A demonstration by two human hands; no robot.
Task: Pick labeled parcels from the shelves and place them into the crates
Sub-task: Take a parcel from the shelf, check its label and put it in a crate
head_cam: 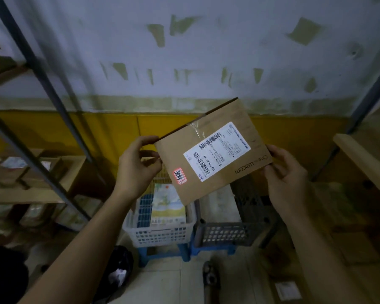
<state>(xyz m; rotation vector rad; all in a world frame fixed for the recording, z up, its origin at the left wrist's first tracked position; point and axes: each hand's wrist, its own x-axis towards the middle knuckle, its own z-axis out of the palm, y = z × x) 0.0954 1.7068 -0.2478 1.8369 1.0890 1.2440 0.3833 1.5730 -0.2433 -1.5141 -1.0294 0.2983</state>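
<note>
Shelves (pixel 20 195) stand at my left and right, with parcels stacked on the left ones. Below me, a white crate (pixel 160 234) and a grey crate (pixel 226 234) sit side by side. I hold a flat cardboard parcel (pixel 219 119) tilted above both crates. My left hand (pixel 138 170) pinches its left corner, and my right hand (pixel 287 172) grips its right corner with curled fingers. Its white label (pixel 216 151) faces me, a red sticker (pixel 180 176) beside it.
</note>
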